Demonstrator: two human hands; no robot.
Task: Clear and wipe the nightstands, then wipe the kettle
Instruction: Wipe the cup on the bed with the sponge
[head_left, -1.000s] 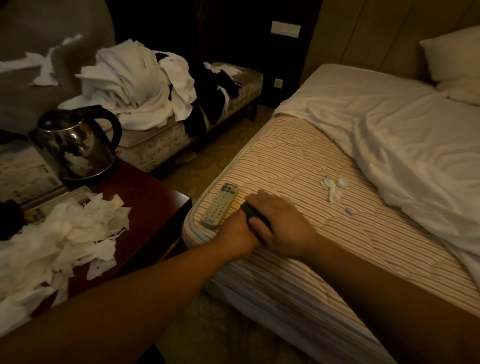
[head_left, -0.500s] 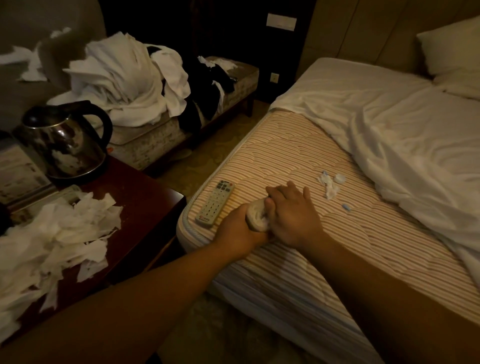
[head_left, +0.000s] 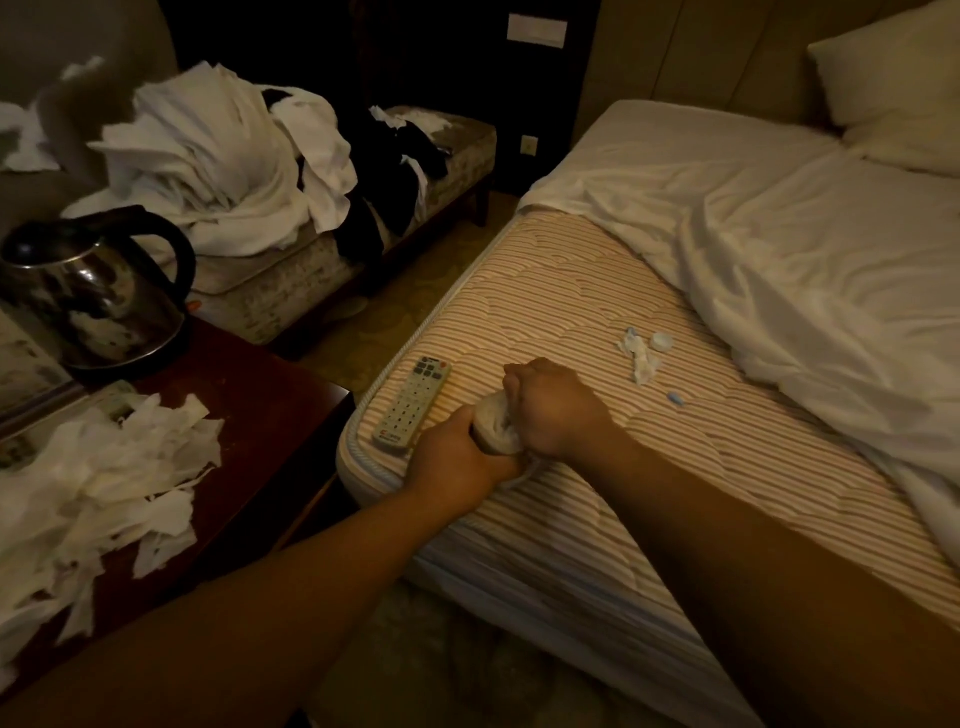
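Leftmost, at about nine o'clock, a heap of torn white tissue (head_left: 88, 483) covers the near part of the dark wooden table (head_left: 260, 415), the nightstand. Behind it, toward ten o'clock, the steel kettle (head_left: 91, 301) with its black handle stands upright on the same table. Beyond the kettle, at about eleven o'clock, a low upholstered bench (head_left: 457, 156) carries a pile of white linens (head_left: 218, 156) and some dark clothing (head_left: 395, 156).

Near the centre, a pale remote control (head_left: 413, 402) lies flat on the corner of the striped mattress (head_left: 545, 291), just beside the left hand (head_left: 457, 457). That hand grips one end of a small white cloth (head_left: 496, 428), fingers curled round it. The right hand (head_left: 556, 405) clenches the other end of the same cloth, so the two fists meet over the mattress edge with the wad bunched between them.

Toward two o'clock from the hands, a crumpled scrap of paper (head_left: 641, 356), a small round cap (head_left: 663, 342) and a tiny blue item (head_left: 675, 398) lie on the bare mattress. Farther right, a rumpled white sheet (head_left: 805, 270) spreads over the bed, with a pillow (head_left: 893, 78) at one o'clock.
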